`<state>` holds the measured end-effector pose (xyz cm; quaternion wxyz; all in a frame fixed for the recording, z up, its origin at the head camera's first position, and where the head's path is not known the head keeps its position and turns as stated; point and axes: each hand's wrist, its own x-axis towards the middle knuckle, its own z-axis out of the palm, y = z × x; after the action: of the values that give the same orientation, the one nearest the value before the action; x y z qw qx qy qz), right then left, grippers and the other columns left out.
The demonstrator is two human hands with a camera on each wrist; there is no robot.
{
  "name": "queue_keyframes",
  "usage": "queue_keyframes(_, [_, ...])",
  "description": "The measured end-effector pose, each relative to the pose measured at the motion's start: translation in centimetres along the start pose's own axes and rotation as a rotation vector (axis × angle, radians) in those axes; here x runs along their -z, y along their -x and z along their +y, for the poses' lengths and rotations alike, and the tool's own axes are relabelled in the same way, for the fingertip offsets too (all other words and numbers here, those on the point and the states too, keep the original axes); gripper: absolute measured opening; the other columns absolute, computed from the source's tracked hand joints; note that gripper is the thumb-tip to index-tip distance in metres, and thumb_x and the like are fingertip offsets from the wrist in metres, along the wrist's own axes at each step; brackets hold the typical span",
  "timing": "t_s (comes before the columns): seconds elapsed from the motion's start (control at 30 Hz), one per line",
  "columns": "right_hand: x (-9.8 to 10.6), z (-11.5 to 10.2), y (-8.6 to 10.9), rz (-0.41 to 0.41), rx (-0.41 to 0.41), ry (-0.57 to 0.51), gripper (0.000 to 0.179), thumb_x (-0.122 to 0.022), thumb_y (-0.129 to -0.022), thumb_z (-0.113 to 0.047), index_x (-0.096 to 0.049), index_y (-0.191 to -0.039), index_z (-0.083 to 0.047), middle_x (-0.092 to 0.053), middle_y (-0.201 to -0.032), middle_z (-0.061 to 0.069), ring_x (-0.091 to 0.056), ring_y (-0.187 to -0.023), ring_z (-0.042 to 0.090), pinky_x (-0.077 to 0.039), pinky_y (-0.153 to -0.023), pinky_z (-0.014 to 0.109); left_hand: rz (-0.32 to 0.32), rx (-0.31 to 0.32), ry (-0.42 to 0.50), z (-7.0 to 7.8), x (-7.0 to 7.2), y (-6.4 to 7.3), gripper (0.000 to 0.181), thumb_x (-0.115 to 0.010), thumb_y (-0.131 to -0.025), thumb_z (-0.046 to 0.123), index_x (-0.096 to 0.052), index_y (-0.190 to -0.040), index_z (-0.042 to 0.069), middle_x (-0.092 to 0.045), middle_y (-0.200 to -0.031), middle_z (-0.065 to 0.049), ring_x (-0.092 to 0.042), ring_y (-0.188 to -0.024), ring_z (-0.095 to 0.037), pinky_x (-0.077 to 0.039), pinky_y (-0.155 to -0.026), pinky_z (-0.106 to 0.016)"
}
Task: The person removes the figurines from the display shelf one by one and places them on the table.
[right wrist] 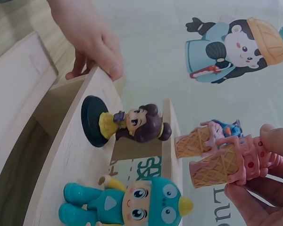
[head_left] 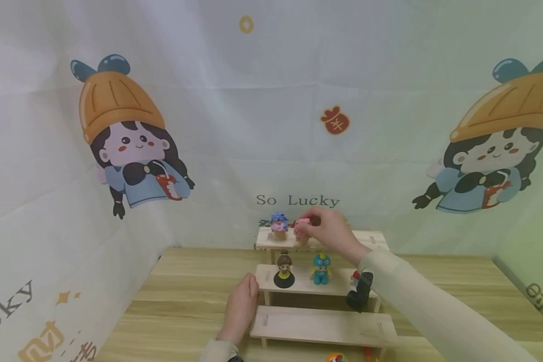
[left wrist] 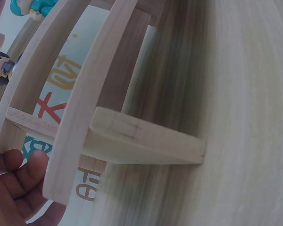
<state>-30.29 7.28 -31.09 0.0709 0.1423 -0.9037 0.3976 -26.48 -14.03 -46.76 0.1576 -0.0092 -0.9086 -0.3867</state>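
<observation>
**Pink toy ice cream in a tan waffle cone [head_left: 302,232] pinched at the top tier by the right hand [head_left: 334,230]**

Right hand: grasping the pink toy between thumb and fingers, around its upper part. The toy was at the top board of a stepped shelf of pale wood [head_left: 321,323], just beside a blue-and-pink toy ice cream in a waffle cone [head_left: 279,226], which stood upright near that board's left end. Whether the pink toy's base touched the board could not be told.

Left hand [head_left: 240,307]: grasping the left end of the middle tier, thumb over the edge, other fingers curled beneath.

Middle tier, left to right: brown-haired doll in a yellow dress on a round black base [head_left: 284,271], upright; turquoise figure with yellow arms and a hooded head [head_left: 321,270], upright; a third item with red on it [head_left: 355,277], mostly hidden behind a black device near the right cuff [head_left: 361,291].

The shelf stood on a wood-grained tabletop [head_left: 185,281] before a pale printed cloth [head_left: 235,125].
</observation>
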Motion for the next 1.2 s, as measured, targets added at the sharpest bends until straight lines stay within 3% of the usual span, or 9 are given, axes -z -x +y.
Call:
queue_keyframes(0.57, [0.6, -1.2, 1.7, 0.004, 0.004, -0.039, 0.021, -0.072, -0.085, -0.027, -0.066, -0.102, -0.014, -0.069, -0.096, 0.001, -0.063, -0.088, 0.015, -0.051, -0.078, 0.033, 0.002, 0.003, 0.007, 0.3, 0.1, 0.1, 0.028, -0.035, -0.102, 0.017, -0.044, -0.076, 0.010, -0.047, -0.063, -0.001, -0.039, -0.055, -0.014, -0.035, -0.051, -0.028])
queue_keyframes(1.2, [0.4, -0.7, 4.5, -0.072, 0.136, -0.098, 0.015, -0.074, -0.083, -0.024, -0.068, -0.095, -0.016, -0.068, -0.088, -0.004, -0.065, -0.083, 0.010, -0.052, -0.072, 0.029, -0.002, -0.001, -0.006, 0.3, 0.1, 0.1, 0.029, -0.034, -0.102, 0.017, -0.044, -0.076, 0.011, -0.048, -0.062, 0.001, -0.040, -0.053, -0.012, -0.034, -0.049, -0.027])
